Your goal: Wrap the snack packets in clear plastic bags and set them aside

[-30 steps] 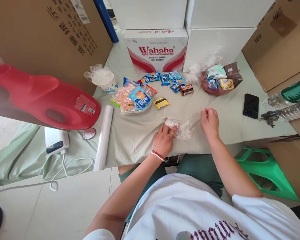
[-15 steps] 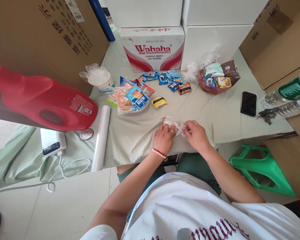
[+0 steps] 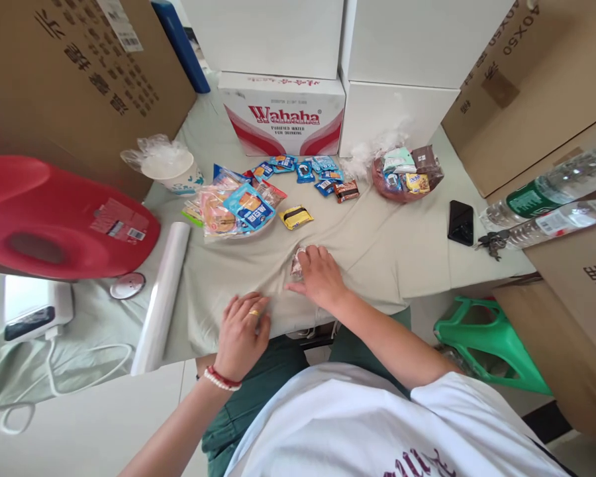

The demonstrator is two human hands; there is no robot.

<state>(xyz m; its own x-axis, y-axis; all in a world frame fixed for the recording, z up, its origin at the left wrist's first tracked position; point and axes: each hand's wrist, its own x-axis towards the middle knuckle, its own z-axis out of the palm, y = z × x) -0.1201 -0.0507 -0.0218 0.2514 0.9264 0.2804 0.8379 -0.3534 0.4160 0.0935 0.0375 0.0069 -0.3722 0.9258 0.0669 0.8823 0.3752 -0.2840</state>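
My right hand (image 3: 318,277) lies over a small snack packet wrapped in clear film (image 3: 297,260) on the cloth-covered table (image 3: 407,245), fingers curled on it. My left hand (image 3: 242,331) rests flat near the table's front edge with fingers stretched out, a ring on one finger and a red-and-white bracelet at the wrist. It holds nothing. A roll of clear film (image 3: 161,296) lies to the left of it.
A pile of snack packets (image 3: 238,207) and loose blue packets (image 3: 308,169) lie mid-table. A bowl of snacks (image 3: 404,175), a phone (image 3: 460,222), keys (image 3: 491,244), water bottles (image 3: 546,199), a paper cup (image 3: 171,169), a red jug (image 3: 54,222), stacked boxes (image 3: 283,119) and a green stool (image 3: 491,344) surround them.
My left hand let go of the wrapped packet and drew back to the front edge, now flat. My right hand moved left onto the packet. The view shifted down and right.
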